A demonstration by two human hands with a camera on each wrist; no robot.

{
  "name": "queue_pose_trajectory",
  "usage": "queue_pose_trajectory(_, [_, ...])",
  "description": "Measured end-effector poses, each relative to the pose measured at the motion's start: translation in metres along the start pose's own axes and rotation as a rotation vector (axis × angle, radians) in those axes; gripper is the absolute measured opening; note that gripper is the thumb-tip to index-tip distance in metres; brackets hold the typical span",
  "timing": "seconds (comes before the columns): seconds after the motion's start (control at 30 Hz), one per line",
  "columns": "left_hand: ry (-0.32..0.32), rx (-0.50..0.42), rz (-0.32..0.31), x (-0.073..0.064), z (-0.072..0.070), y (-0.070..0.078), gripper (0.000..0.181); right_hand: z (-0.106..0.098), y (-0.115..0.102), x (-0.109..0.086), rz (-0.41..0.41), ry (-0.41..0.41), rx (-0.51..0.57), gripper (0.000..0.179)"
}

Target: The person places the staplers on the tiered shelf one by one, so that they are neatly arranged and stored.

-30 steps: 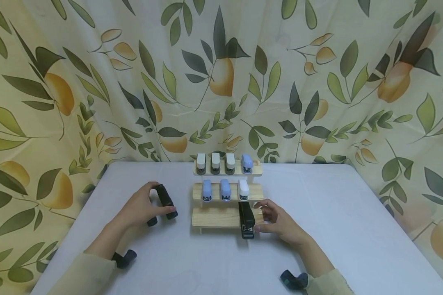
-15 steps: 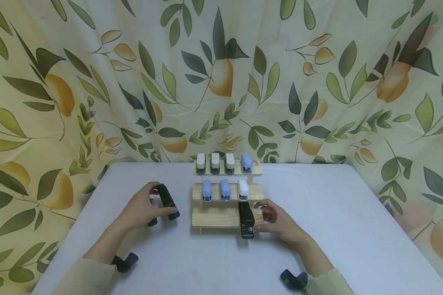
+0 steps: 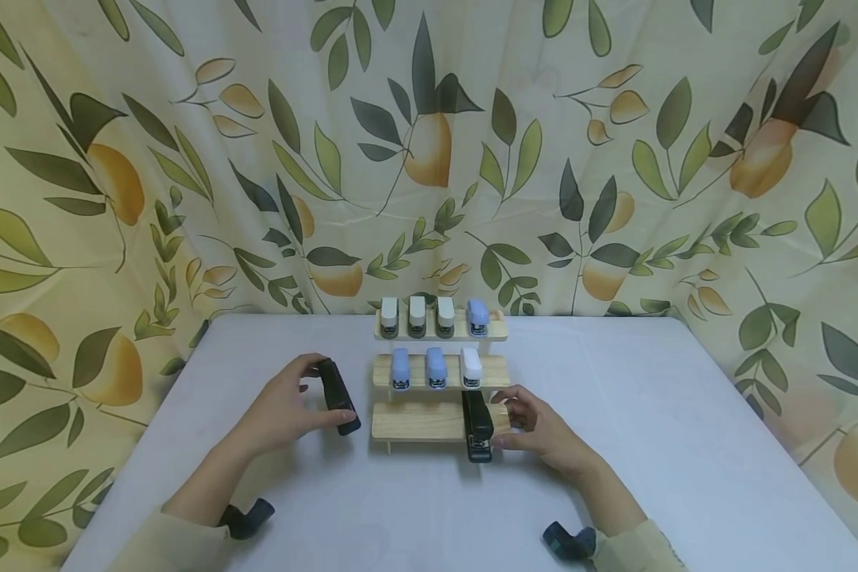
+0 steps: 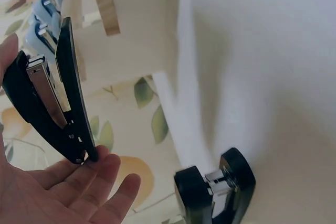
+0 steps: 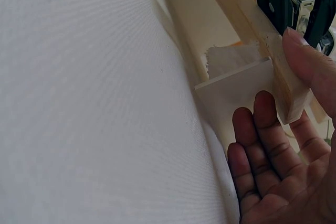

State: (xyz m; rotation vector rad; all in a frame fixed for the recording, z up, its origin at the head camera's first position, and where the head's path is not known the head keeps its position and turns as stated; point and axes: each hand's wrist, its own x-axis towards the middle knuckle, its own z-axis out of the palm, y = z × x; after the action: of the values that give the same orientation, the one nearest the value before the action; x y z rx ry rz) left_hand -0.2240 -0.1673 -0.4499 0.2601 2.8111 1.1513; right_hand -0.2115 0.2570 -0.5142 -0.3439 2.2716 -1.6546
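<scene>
My left hand (image 3: 284, 407) holds a black stapler (image 3: 338, 397) by its two ends, between thumb and fingers, left of the tiered wooden stand (image 3: 418, 421). In the left wrist view, this stapler (image 4: 71, 114) has its jaws apart. Another black stapler (image 4: 239, 182) shows beyond the fingers there; the left hand hides it in the head view. My right hand (image 3: 539, 429) grips the right end of the stand's lowest board, thumb in front and index finger behind. Close beside those fingers, a black stapler (image 3: 478, 429) rests on that board.
Small blue staplers (image 3: 436, 369) and a white one (image 3: 471, 369) stand on the middle tier. The top tier bears pale staplers (image 3: 418, 316) and a blue one (image 3: 478, 316). Behind the white table (image 3: 429, 508) hangs a leaf-patterned curtain (image 3: 515, 222).
The left hand has moved slightly right with its stapler, toward the stand. The second stapler on the left has gone out of sight behind that hand. My right hand has stayed in place.
</scene>
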Motion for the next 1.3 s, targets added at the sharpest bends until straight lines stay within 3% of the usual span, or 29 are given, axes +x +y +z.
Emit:
queue_pose_trajectory(0.73, [-0.053,-0.001,0.051,-0.021,0.015,0.027,0.113,-0.001,0.003,0.001,0.022,0.013,0.016,0.067])
queue_pose_trajectory(1.07, [-0.086,-0.03,0.028,-0.03,0.026,0.045,0.11,-0.001,0.002,0.0,-0.015,-0.009,-0.008,0.067])
queue_pose_trajectory(1.3, [-0.095,-0.015,0.047,-0.035,0.033,0.052,0.112,0.0,0.001,0.0,-0.005,-0.004,-0.01,0.067])
